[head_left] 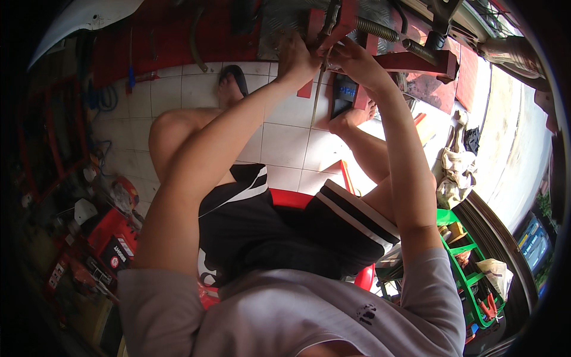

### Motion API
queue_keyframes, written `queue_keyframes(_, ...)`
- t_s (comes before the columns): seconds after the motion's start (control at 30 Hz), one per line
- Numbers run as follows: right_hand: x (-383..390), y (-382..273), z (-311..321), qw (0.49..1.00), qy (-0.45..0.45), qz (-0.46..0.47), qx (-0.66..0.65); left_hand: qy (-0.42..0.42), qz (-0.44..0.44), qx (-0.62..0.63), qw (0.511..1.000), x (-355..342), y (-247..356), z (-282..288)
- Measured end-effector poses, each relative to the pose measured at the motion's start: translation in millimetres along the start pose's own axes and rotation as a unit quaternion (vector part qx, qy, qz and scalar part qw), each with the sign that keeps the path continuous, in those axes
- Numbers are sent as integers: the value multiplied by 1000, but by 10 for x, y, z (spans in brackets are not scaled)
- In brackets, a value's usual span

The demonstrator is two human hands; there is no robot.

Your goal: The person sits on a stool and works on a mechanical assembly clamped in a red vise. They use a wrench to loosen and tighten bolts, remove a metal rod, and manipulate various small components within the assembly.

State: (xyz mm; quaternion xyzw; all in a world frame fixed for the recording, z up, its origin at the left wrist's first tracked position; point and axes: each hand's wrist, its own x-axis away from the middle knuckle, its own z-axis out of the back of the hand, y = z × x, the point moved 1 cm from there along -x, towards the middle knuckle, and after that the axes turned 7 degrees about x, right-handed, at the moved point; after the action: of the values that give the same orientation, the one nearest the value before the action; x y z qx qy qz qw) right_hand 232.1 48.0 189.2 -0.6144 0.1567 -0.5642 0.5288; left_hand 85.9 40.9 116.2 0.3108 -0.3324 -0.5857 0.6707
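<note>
Both arms reach forward to a red metal frame [395,63] at the top of the head view. My left hand [299,59] is at its left side, fingers bent and close together against the parts there. Beside it, my right hand [357,64] has its fingers curled in toward the same spot. A thin, long strip [320,89] hangs down between the two hands toward the floor; its kind is unclear. What lies within the fingers is hidden. A coiled spring-like or threaded bar [377,28] runs just right of the hands.
My feet in black sandals [234,78] rest on white floor tiles [284,143]. I sit on a red seat [288,198]. To the right stands a green tray [461,268] with tools, near a crumpled cloth [457,172]. Red boxes [113,241] and clutter lie at the left.
</note>
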Motion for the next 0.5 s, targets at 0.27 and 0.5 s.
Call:
queue_keyframes(0.27, 1, -120, 18, 999, -15, 0, -36, -288, 296, 75, 907, 522, 90, -210)
queue_keyframes(0.5, 31, -120, 8, 1000, -10, 3, 27, -346, 316, 91, 879, 748, 553, 0)
